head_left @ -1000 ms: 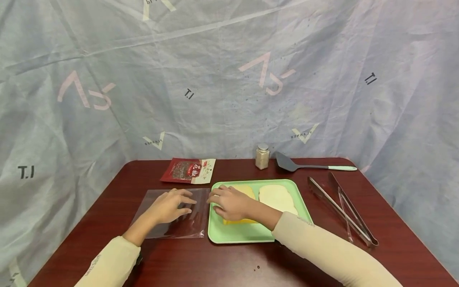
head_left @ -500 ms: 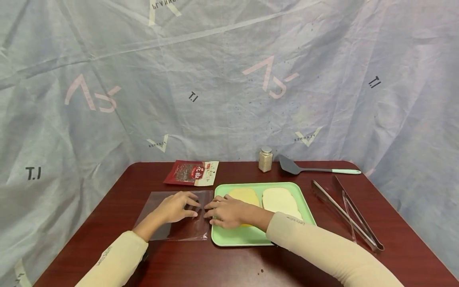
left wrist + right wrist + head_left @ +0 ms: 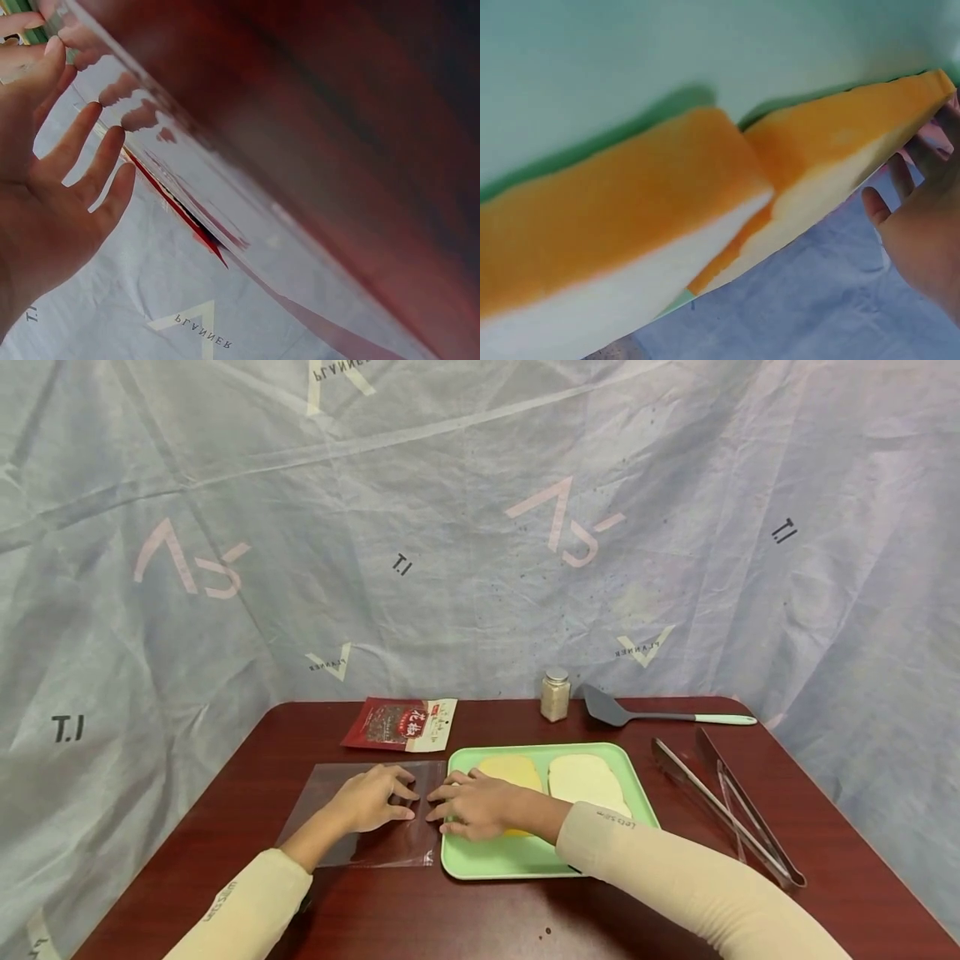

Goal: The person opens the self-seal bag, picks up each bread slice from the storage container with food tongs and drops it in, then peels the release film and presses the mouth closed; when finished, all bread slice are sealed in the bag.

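Head view: the clear plastic lies flat on the table, just beside the left rim of the green tray. Over it reaches the left hand, back up, fingers spread and lightly bent, thumb set apart from them; the grip is wide, with nothing between thumb and fingers. The left wrist view shows the palm turned toward that camera and the three nearest fingertips standing clear of the plastic, which mirrors them. The left forearm comes in slantwise from the near left.

The right hand is palm down over the tray's left part, covering some of the yellow slice. Its fingers fan out past the rim, over the plastic's right edge, their tips pointing at the left hand's and just apart from them. Its grip is loose and holds nothing that shows; whether the tips touch the plastic, I cannot tell. The right forearm runs in low from the right, its cream sleeve crossing the tray's near right corner.

The white slice lies on the tray to the right of the yellow one. Behind the plastic is a red packet; behind the tray, a jar stands upright next to a spatula. Splayed tongs lie to the tray's right, and a grey cloth hangs behind the table.
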{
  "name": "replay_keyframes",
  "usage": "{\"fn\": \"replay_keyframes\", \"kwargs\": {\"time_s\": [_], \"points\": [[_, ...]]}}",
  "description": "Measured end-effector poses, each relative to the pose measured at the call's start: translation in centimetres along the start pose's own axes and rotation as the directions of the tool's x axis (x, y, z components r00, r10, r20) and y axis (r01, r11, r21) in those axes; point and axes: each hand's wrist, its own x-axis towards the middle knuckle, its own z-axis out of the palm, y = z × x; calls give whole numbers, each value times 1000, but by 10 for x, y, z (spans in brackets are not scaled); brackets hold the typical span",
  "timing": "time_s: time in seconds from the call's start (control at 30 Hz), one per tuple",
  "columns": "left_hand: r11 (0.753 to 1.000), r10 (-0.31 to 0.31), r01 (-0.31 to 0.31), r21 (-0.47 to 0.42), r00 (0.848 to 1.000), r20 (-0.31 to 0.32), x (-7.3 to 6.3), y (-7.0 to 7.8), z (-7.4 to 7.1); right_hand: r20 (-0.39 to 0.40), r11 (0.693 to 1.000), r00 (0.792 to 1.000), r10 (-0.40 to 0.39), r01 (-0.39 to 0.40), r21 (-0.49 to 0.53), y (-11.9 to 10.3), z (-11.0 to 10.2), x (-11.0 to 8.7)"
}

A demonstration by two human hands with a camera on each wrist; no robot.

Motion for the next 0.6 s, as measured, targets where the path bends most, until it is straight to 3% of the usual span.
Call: {"fn": "replay_keyframes", "kwargs": {"time_s": [0.4,0.6], "points": [[999,-42,42,-8,997,-62,3,4,1,34,1000,999,-3,3,-6,2,-2,1],[997,-74,73,-22,997,-26,4,3,1,40,1000,999,2,-2,6,3,-1,1]]}}
